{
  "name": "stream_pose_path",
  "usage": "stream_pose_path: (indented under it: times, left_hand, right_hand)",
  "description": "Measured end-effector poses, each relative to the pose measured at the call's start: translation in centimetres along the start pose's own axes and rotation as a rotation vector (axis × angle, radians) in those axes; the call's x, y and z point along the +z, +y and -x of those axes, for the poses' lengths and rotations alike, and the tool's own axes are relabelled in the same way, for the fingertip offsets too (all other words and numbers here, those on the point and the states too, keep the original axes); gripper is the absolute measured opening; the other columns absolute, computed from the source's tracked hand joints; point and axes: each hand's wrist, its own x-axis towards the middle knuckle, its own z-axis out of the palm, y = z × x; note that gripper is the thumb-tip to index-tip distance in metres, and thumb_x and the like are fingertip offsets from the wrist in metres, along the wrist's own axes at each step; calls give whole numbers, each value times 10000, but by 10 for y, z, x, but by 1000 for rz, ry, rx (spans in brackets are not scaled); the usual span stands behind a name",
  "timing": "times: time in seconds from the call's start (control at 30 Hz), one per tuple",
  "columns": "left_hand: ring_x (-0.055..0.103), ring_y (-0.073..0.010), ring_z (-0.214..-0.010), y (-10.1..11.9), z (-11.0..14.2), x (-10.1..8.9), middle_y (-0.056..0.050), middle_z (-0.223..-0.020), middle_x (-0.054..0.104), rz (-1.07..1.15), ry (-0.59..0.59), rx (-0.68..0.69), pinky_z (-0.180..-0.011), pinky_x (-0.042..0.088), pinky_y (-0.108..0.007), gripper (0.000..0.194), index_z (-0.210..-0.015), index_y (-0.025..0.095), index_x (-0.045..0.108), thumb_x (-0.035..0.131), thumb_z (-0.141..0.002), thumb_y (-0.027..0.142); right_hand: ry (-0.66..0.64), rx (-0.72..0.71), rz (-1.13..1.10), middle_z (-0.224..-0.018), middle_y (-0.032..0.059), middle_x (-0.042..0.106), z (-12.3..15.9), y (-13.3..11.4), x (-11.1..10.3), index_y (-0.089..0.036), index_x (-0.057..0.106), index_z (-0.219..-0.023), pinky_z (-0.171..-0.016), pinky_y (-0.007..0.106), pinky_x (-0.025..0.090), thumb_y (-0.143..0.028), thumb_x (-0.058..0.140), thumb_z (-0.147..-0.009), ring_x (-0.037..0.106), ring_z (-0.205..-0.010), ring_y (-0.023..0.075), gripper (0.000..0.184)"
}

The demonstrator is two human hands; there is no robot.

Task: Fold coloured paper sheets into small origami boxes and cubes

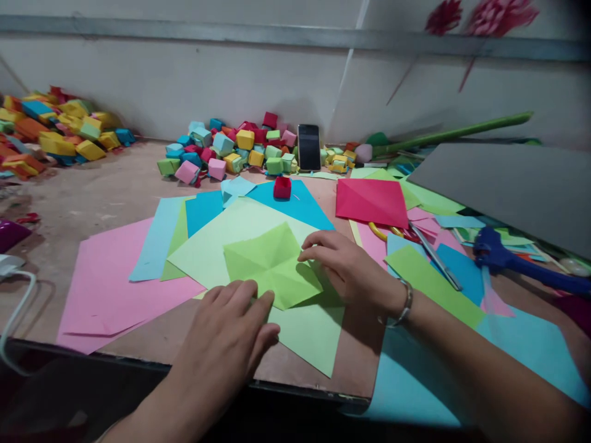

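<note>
A small creased green paper square [270,264] lies on a larger pale green sheet [217,246] in the middle of the table. My left hand [228,332] rests flat with its fingers stretched out, their tips pressing the square's near edge. My right hand [341,264] lies on the square's right corner, fingers curled and pressing the paper down. A bracelet is on my right wrist.
Pink [111,283], blue [295,206] and red [372,202] sheets lie around. Heaps of folded paper cubes [231,151] sit at the back and far left [55,132]. A phone [309,147] leans on the wall. Scissors [415,240] and a blue glue gun [508,261] lie right.
</note>
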Motion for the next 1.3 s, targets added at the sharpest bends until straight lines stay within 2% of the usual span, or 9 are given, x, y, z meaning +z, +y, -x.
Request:
stream_pose_path:
  times: [0.13, 0.27, 0.4, 0.57, 0.67, 0.8, 0.93, 1.07, 1.3]
  left_hand:
    - [592, -310, -986, -13, 9, -2, -142, -1086, 628, 18, 73, -18, -754, 478, -479, 206, -1079, 168, 592, 477, -927, 246]
    - [545, -353, -1168, -13, 15, 3, -169, -1246, 614, 2, 118, -37, -842, 467, -535, 250, -1139, 160, 571, 509, -922, 267]
    - [484, -360, -1271, -11, 22, 7, -182, -1349, 559, 29, 46, -62, -906, 453, -559, 190, -1057, 172, 593, 542, -910, 282]
    - [462, -351, -1296, -13, 26, 9, -152, -1355, 563, 62, 102, -45, -954, 443, -569, 184, -1037, 178, 620, 520, -924, 282]
    - [506, -322, -1249, -14, 26, 10, -161, -1278, 611, 97, 181, 23, -966, 472, -508, 200, -1061, 127, 627, 514, -921, 215]
    - [597, -286, -1093, -16, 25, 14, -161, -1156, 665, 115, 261, 76, -900, 525, -438, 217, -1078, 75, 622, 506, -896, 104]
    - [614, -286, -1029, -19, 24, 14, -150, -1129, 673, 124, 285, 98, -822, 543, -443, 216, -1051, 88, 628, 489, -888, 67]
    - [612, -295, -1009, -20, 23, 12, -136, -1111, 676, 141, 259, 104, -774, 540, -461, 178, -965, 123, 648, 494, -888, 78]
    - [587, -283, -1049, -19, 20, 11, -139, -1089, 668, 169, 285, 108, -863, 518, -447, 166, -944, 101, 649, 493, -893, 80]
  right_hand:
    - [-41, -161, 124, -1254, 140, 549, 1, -1, -1, -215, 613, -1115, -859, 412, 468, -81, 403, -886, 537, -1061, 231, 339]
    - [-74, -290, 159, -1126, 87, 628, 0, -9, 0, -225, 652, -918, -819, 377, 445, -144, 461, -902, 544, -973, 211, 208]
    - [-126, -330, 93, -993, 64, 664, -1, -15, -1, -207, 646, -833, -797, 353, 426, -152, 500, -889, 539, -915, 196, 166]
    - [-195, -283, -36, -870, 73, 640, -2, -22, 5, -185, 638, -809, -738, 344, 412, -291, 525, -909, 521, -799, 183, 184]
    - [-166, -143, -63, -755, 60, 589, -1, -25, 16, -172, 600, -724, -671, 310, 396, -317, 452, -953, 489, -718, 166, 309]
    - [-115, 48, 102, -658, 45, 538, 1, -26, 32, -162, 553, -654, -595, 288, 358, -404, 375, -983, 466, -650, 163, 446]
    - [-21, 74, 282, -604, 31, 512, 2, -27, 41, -165, 524, -604, -550, 287, 306, -514, 359, -958, 448, -594, 156, 523]
    - [-1, 87, 374, -608, 31, 518, 1, -29, 43, -163, 524, -606, -544, 291, 289, -522, 331, -955, 447, -580, 156, 537]
    - [-18, 108, 489, -610, 34, 530, -1, -31, 47, -165, 545, -623, -534, 304, 263, -507, 372, -946, 478, -582, 180, 501]
